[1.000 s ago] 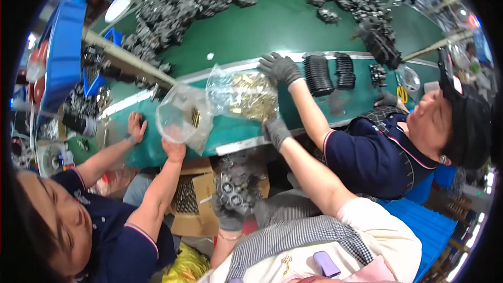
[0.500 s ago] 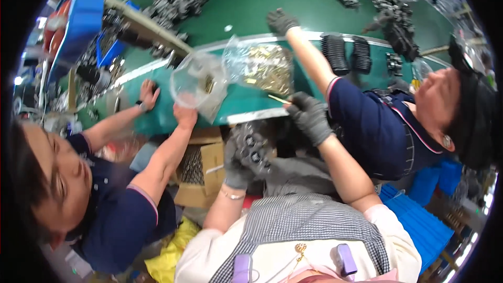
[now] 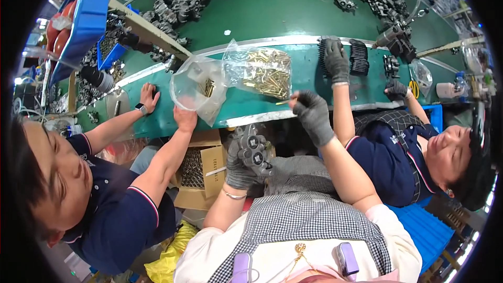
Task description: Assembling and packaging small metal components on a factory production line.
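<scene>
green bench (image 3: pixel 272 15); left hand (image 3: pixel 242 165) grips metal part (image 3: pixel 255 149), right hand (image 3: pixel 310 114) pinches brass screw (image 3: pixel 283 102).

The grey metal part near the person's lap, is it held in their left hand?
Yes, the gloved left hand grips the grey metal part below the table edge, while the right hand reaches toward the bag of brass screws.

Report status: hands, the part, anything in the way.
Left hand gripping grey metal part below table edge. Right hand pinching brass screw beside screw bag. Co-workers' hands close either side.

L grip (image 3: pixel 242 163) clenched low, R grip (image 3: pixel 313 115) pinching, raised.
</scene>
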Tool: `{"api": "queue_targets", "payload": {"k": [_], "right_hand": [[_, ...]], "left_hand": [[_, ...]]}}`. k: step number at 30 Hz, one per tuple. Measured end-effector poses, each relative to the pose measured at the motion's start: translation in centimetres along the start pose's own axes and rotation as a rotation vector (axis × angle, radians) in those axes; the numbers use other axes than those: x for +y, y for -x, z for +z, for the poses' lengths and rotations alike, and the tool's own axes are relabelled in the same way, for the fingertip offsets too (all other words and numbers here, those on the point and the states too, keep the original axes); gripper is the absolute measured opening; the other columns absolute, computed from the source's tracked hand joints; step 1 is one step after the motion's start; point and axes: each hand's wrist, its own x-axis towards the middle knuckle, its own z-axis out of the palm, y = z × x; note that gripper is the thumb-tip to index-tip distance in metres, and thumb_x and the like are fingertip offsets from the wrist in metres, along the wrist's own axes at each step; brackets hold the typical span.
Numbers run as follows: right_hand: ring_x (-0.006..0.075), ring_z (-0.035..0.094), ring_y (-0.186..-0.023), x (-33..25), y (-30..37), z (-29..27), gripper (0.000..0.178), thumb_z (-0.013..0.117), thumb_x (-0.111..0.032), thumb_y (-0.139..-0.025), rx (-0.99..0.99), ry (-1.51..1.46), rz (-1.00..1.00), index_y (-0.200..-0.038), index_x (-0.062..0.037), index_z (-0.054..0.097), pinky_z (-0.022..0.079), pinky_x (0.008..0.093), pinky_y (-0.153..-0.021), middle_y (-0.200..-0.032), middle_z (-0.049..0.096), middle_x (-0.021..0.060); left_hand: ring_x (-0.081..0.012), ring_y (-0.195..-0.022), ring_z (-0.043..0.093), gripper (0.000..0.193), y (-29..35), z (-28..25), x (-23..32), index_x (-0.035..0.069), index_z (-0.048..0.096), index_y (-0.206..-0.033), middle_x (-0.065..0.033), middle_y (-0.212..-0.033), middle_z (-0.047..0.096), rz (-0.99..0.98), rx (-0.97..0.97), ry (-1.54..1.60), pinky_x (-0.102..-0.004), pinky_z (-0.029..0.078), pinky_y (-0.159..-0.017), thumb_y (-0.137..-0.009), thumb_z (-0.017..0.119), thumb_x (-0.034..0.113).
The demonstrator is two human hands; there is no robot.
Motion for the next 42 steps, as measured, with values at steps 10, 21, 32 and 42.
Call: {"api": "queue_targets", "payload": {"k": [10,21,32,42], "right_hand": [[0.0158,0.056,-0.058,12.2,-14.1,-7.1,0.022,0.057,0.000,-0.082,0.714,-0.182,0.113,-0.104,-0.0021,0.051,0.049,0.0293,-0.051,-0.077,0.058,0.0090],[0.0139,0.054,-0.060,13.7,-5.0,-6.3,0.053,0.048,0.003,-0.084,0.344,-0.084,0.286,-0.133,-0.0069,0.031,0.046,0.0270,-0.051,-0.080,0.059,0.0094],[0.0110,0.053,-0.063,9.2,6.4,-4.8,0.041,0.052,0.005,-0.081,-0.089,-0.017,0.484,-0.120,-0.0010,0.042,0.044,0.0240,-0.056,-0.080,0.059,0.0061],[0.0126,0.057,-0.086,4.6,11.0,-7.2,0.027,0.059,-0.002,-0.081,-0.242,0.238,0.414,-0.108,-0.0016,0.054,0.046,0.0251,-0.077,-0.092,0.060,0.0060]], "left_hand": [[-0.0293,-0.086,0.059,0.060,2.1,-0.8,0.6,0.008,0.042,-0.126,-0.0154,-0.110,0.055,0.087,0.157,-0.025,-0.0419,0.052,-0.070,-0.083,0.055,0.047],[-0.0312,-0.094,0.057,0.058,0.7,0.1,2.2,0.004,0.042,-0.122,-0.0160,-0.107,0.056,0.107,0.061,0.022,-0.0430,0.053,-0.070,-0.085,0.052,0.047],[-0.0249,-0.071,0.061,0.044,-1.4,0.3,1.6,0.004,0.044,-0.119,-0.0108,-0.094,0.058,-0.137,-0.102,0.197,-0.0440,0.054,-0.059,-0.089,0.048,0.036],[-0.0257,-0.070,0.059,0.034,-13.1,-4.2,5.9,0.009,0.058,-0.099,-0.0060,-0.078,0.060,0.077,0.519,-0.451,-0.0544,0.051,-0.065,-0.088,0.046,0.039]]}}
